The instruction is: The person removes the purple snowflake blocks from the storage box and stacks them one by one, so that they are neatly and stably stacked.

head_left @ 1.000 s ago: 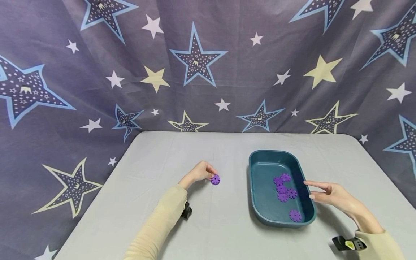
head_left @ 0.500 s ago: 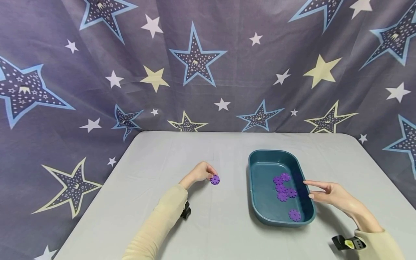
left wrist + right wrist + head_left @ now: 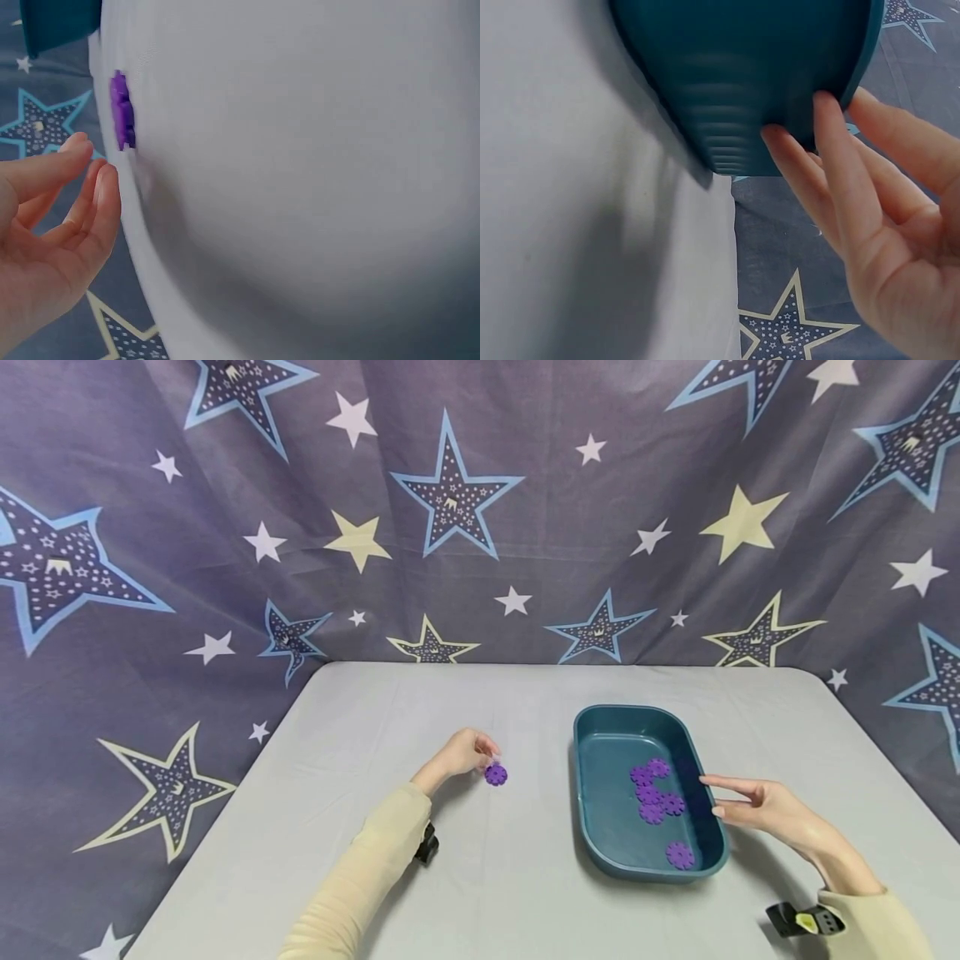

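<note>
On the pale cloth, a purple notched building disc [image 3: 496, 775] lies flat just beyond the fingertips of my left hand [image 3: 459, 755]. The left wrist view shows that disc [image 3: 122, 111] apart from the hand [image 3: 56, 232], with a gap between thumb and fingers and nothing held. To the right stands a teal plastic bin [image 3: 611, 835] with several more purple discs [image 3: 651, 797] on its floor. My right hand [image 3: 776, 814] touches the bin's right side with extended fingers. In the right wrist view its fingertips [image 3: 829, 105] rest against the outer wall [image 3: 720, 67] near the rim.
The table [image 3: 360, 727] has a light grey cover with rounded far corners. A dark star-patterned curtain [image 3: 525, 527] hangs behind it and along both sides. Black wrist cameras sit under the left sleeve [image 3: 367, 868] and by the right sleeve [image 3: 877, 927].
My left fingers have loosened from the purple disc and drawn slightly up and away from it. The disc stays in place, and the right hand and bin have hardly moved.
</note>
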Demonstrator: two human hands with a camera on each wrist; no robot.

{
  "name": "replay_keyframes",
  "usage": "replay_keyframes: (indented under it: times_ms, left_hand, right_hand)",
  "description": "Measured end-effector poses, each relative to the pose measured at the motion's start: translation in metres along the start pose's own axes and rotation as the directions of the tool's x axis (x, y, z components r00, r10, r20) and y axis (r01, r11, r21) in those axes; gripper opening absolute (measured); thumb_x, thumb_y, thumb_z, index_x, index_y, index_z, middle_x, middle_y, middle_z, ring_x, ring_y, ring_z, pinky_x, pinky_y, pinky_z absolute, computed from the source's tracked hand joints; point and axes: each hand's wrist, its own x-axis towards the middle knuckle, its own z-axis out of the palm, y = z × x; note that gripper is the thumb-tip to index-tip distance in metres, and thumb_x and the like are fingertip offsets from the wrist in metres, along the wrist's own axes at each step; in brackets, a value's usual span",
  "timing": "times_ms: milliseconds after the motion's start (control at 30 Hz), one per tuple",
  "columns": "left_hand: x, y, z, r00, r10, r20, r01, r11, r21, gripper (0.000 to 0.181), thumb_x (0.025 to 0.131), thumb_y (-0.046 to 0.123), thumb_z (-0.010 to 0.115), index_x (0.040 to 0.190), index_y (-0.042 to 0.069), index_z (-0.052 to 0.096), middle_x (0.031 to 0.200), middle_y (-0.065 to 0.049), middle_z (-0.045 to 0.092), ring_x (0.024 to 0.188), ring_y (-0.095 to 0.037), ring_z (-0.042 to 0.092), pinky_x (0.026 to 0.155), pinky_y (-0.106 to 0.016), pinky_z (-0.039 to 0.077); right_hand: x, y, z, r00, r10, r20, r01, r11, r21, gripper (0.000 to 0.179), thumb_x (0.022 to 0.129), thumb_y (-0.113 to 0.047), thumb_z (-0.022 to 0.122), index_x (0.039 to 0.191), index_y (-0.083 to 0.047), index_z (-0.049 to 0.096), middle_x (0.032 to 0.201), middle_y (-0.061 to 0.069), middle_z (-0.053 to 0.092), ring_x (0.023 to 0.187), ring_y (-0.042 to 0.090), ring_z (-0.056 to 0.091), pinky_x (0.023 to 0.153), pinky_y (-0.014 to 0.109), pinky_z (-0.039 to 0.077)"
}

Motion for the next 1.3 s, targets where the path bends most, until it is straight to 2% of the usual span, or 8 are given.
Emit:
replay_keyframes:
  times_ms: [67, 100, 200, 333, 567, 767, 900, 1300]
  left_hand:
    - [-0.001, 0.004, -0.001, 0.999, 0.046, -0.005, -0.046, 0.999, 0.003, 0.013, 0.076, -0.004, 0.060, 0.086, 0.002, 0.067, 0.073, -0.005, 0.063, 0.059, -0.012, 0.056, 0.053, -0.022, 0.047]
    - [-0.004, 0.015, -0.003, 0.999, 0.038, -0.010, -0.037, 0.999, 0.024, 0.013, 0.077, -0.003, 0.060, 0.089, -0.001, 0.066, 0.076, -0.008, 0.063, 0.062, -0.013, 0.055, 0.056, -0.022, 0.046]
    - [-0.005, 0.027, -0.003, 0.994, 0.111, -0.006, -0.111, 0.993, 0.047, 0.015, 0.077, 0.000, 0.062, 0.091, 0.000, 0.066, 0.079, -0.007, 0.064, 0.064, -0.009, 0.053, 0.059, -0.020, 0.044]
    - [-0.006, 0.045, 0.000, 0.986, 0.165, 0.016, -0.165, 0.986, 0.018, 0.016, 0.078, 0.002, 0.062, 0.093, -0.002, 0.066, 0.081, -0.007, 0.064, 0.068, -0.010, 0.054, 0.063, -0.020, 0.044]
    - [-0.007, 0.071, 0.012, 0.962, 0.269, 0.055, -0.269, 0.963, 0.001, 0.016, 0.079, 0.005, 0.062, 0.094, 0.000, 0.066, 0.084, -0.006, 0.065, 0.075, -0.012, 0.056, 0.068, -0.019, 0.045]
    - [-0.009, 0.093, 0.024, 0.946, 0.311, 0.092, -0.307, 0.950, -0.058, 0.017, 0.079, 0.006, 0.062, 0.095, 0.003, 0.066, 0.091, -0.006, 0.064, 0.075, -0.008, 0.055, 0.069, -0.017, 0.046]
    - [-0.008, 0.106, 0.032, 0.922, 0.364, 0.131, -0.355, 0.931, -0.086, 0.017, 0.079, 0.005, 0.063, 0.095, 0.001, 0.066, 0.091, -0.008, 0.063, 0.076, -0.007, 0.056, 0.070, -0.017, 0.047]
    - [-0.004, 0.132, 0.054, 0.882, 0.399, 0.251, -0.420, 0.907, 0.037, 0.019, 0.080, 0.012, 0.064, 0.098, 0.007, 0.066, 0.088, -0.001, 0.058, 0.076, 0.000, 0.053, 0.068, -0.009, 0.043]
  right_hand:
    - [0.000, 0.000, 0.000, 1.000, -0.001, 0.000, 0.001, 1.000, -0.004, 0.043, 0.085, -0.010, 0.057, 0.124, 0.004, 0.046, 0.102, -0.014, 0.063, 0.083, -0.003, 0.058, 0.070, 0.017, 0.048]
    - [0.000, 0.000, 0.000, 1.000, -0.002, 0.000, 0.002, 1.000, -0.002, 0.043, 0.085, -0.010, 0.057, 0.125, 0.003, 0.046, 0.102, -0.014, 0.063, 0.082, -0.002, 0.058, 0.070, 0.017, 0.048]
    - [-0.001, 0.001, -0.001, 1.000, -0.005, 0.005, 0.005, 1.000, 0.013, 0.042, 0.086, -0.009, 0.056, 0.125, 0.003, 0.045, 0.102, -0.012, 0.063, 0.083, -0.001, 0.059, 0.070, 0.018, 0.049]
    - [-0.002, 0.002, -0.001, 1.000, -0.003, 0.003, 0.003, 1.000, 0.023, 0.043, 0.086, -0.009, 0.055, 0.126, 0.003, 0.045, 0.103, -0.013, 0.062, 0.086, 0.001, 0.059, 0.071, 0.018, 0.049]
    - [-0.002, 0.005, 0.000, 1.000, -0.001, -0.001, 0.001, 0.998, 0.058, 0.042, 0.086, -0.008, 0.055, 0.127, 0.000, 0.046, 0.105, -0.016, 0.060, 0.087, 0.002, 0.060, 0.072, 0.019, 0.049]
    - [-0.002, 0.006, 0.001, 1.000, 0.001, -0.003, 0.000, 0.995, 0.096, 0.040, 0.086, -0.007, 0.055, 0.126, -0.006, 0.049, 0.104, -0.015, 0.061, 0.088, 0.004, 0.060, 0.072, 0.020, 0.049]
    - [-0.002, 0.007, 0.001, 1.000, 0.018, 0.003, -0.018, 0.993, 0.118, 0.039, 0.087, -0.007, 0.054, 0.126, -0.008, 0.050, 0.104, -0.014, 0.061, 0.089, 0.004, 0.060, 0.073, 0.020, 0.049]
    - [-0.003, 0.006, -0.001, 1.000, 0.022, 0.013, -0.024, 0.990, 0.142, 0.038, 0.088, -0.006, 0.052, 0.124, -0.019, 0.053, 0.101, -0.012, 0.063, 0.089, 0.002, 0.059, 0.073, 0.019, 0.049]
